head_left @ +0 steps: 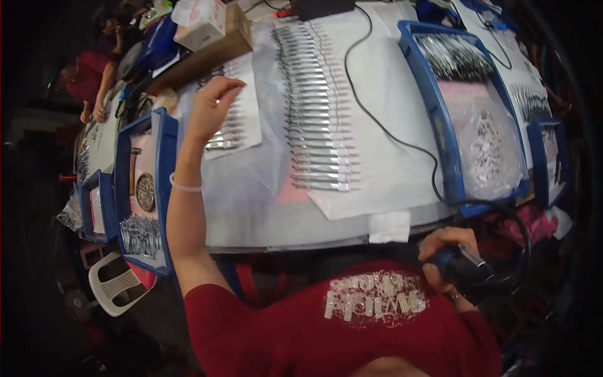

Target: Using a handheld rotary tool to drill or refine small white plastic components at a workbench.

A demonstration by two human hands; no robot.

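My left hand (213,103) is raised over the left part of the table, its thumb and fingers drawn together in a pinch. Whatever may be between the fingertips is too small to make out. Below it, a short row of slim metal parts (221,141) rests on a white sheet (250,119). My right hand (447,242) is wrapped round a black corded power tool (466,269), held off the table's near right edge. A long row of shiny metal rods (321,141) with thin tips lies side by side across the middle of the table.
A black cable (396,135) crosses the table to the tool. At right, a blue tray (434,119) holds metal parts and a plastic bag (493,151) of small pieces. Another blue tray (164,141) at left holds a hammer (133,173). Another person (94,72) works far left.
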